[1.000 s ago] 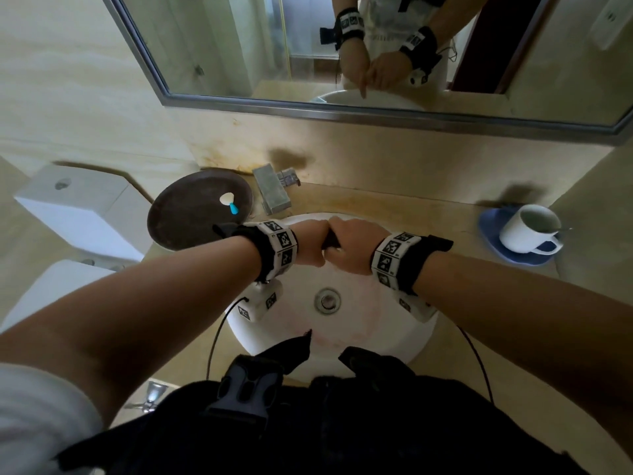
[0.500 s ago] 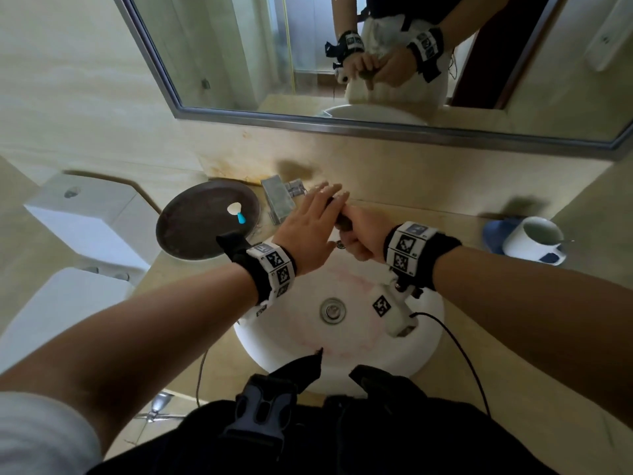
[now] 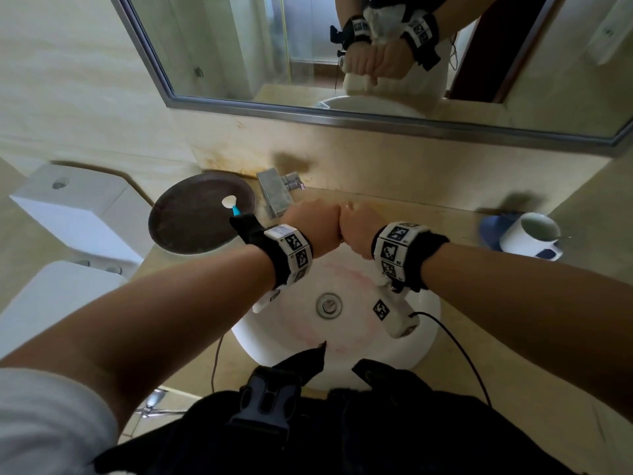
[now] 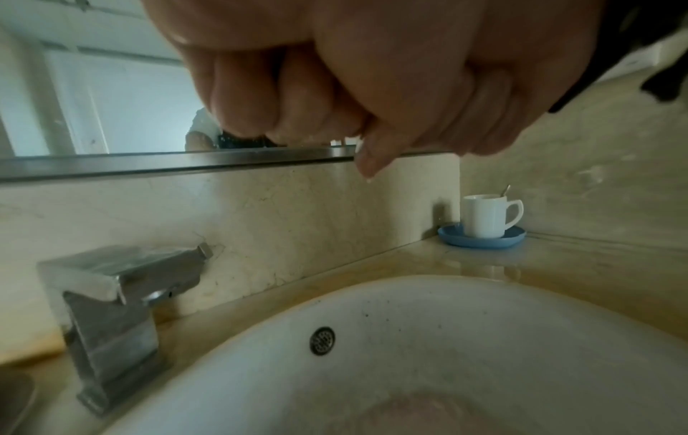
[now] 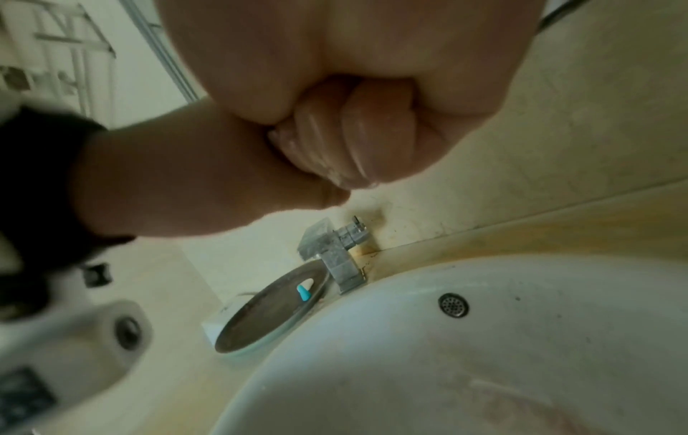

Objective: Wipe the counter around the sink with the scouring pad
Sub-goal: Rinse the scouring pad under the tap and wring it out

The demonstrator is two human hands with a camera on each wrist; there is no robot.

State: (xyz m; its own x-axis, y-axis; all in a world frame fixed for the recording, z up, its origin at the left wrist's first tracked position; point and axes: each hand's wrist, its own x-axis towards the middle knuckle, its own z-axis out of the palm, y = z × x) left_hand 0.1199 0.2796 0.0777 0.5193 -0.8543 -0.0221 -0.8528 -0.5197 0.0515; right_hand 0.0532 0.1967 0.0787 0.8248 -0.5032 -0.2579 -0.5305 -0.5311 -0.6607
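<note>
Both my hands are balled into fists, knuckles pressed together, over the back of the white sink (image 3: 423, 337). My left hand (image 3: 313, 228) sits right of the faucet and my right hand (image 3: 359, 231) touches it. The scouring pad is almost wholly hidden inside the fists; only a dark sliver (image 3: 340, 239) shows between them. In the left wrist view the curled fingers (image 4: 245, 100) look wet and a drop hangs under a thumb. In the right wrist view the right fist (image 5: 353, 132) butts against the left hand (image 5: 193, 188). The beige counter (image 3: 431, 214) rings the sink.
A square chrome faucet (image 3: 275, 195) stands at the back left of the sink. Left of it lies a brown plate (image 3: 191, 221) with a small white and blue item (image 3: 231, 204). A white mug (image 3: 531, 236) on a blue saucer (image 3: 488, 231) stands at the right. A toilet tank (image 3: 68, 207) is far left.
Half a second ago my left hand was spread over the right hand and the dark pad. It has closed into a fist against the right fist, and the pad has dropped out of sight.
</note>
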